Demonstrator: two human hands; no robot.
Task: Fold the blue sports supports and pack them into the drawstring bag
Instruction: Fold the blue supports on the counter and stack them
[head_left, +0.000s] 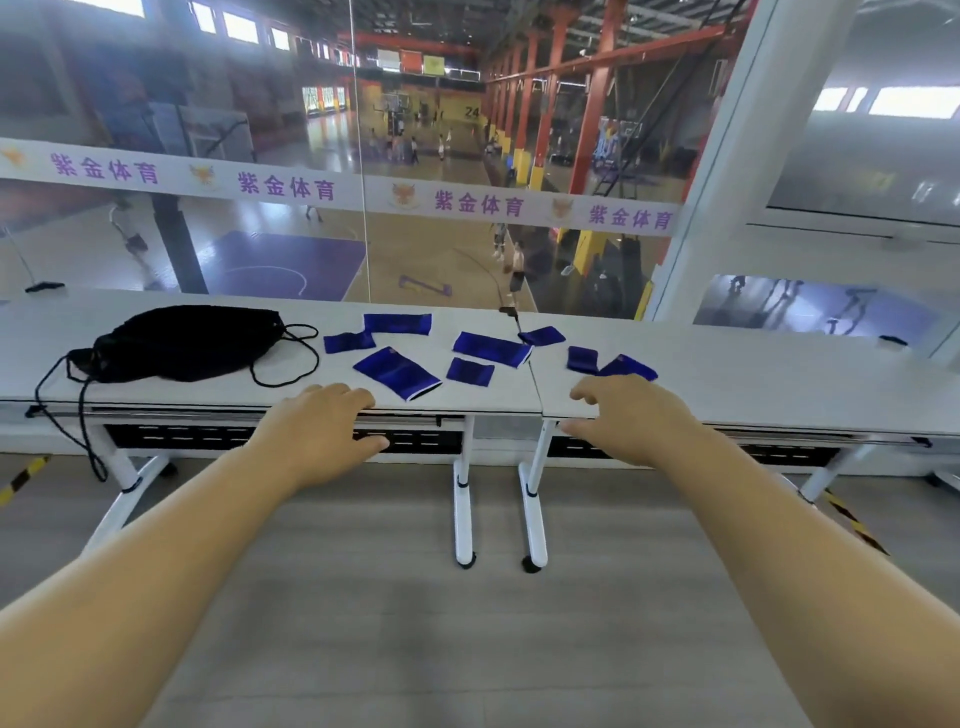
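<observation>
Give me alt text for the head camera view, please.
Two bare hands, left hand and right hand, reach open toward a white table holding scattered blue sports supports and a black drawstring bag at left.

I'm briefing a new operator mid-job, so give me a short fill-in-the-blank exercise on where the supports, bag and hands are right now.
1. The black fabric drawstring bag lies on the white table to the ____ of the blue elastic sports supports.
2. Neither the left hand nor the right hand holds ____.
3. The blue support with a white edge lies nearest the ____ hand.
4. The number of blue supports inside the bag, as far as can be seen, is ____.

Missing words: left; anything; left; zero
</observation>
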